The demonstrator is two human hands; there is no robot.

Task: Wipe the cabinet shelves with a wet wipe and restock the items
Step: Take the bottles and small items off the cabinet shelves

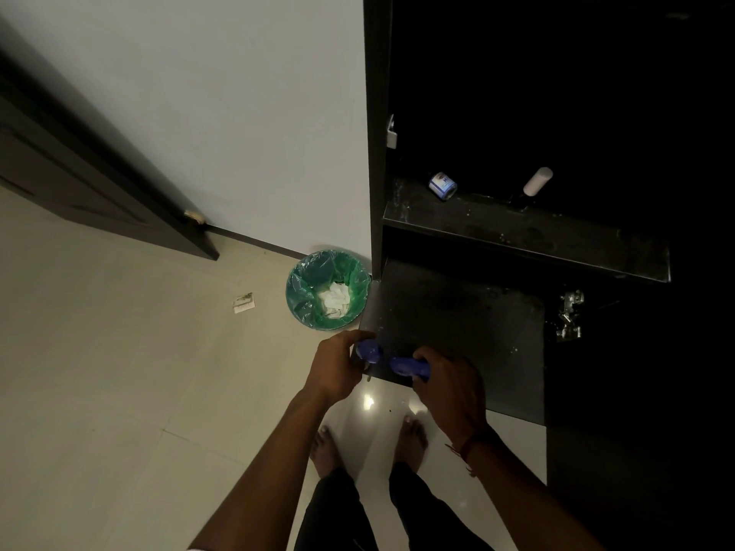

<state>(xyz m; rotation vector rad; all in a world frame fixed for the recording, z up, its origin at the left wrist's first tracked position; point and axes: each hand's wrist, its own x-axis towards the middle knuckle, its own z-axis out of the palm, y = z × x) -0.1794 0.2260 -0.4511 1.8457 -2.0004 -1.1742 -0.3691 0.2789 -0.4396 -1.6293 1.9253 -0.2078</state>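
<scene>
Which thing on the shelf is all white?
The roller-shaped one on the right; the small jar left of it has a blue label.

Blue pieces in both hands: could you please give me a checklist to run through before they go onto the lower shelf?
1. Left hand grips one blue piece: ok.
2. Right hand grips the other blue piece: ok.
3. Lower shelf bare below the hands: ok.
4. Upper shelf clean: not ok, pale specks show.
5. Lower shelf dry: cannot tell.
6. Used wipes in the green-lined bin: ok.
</scene>
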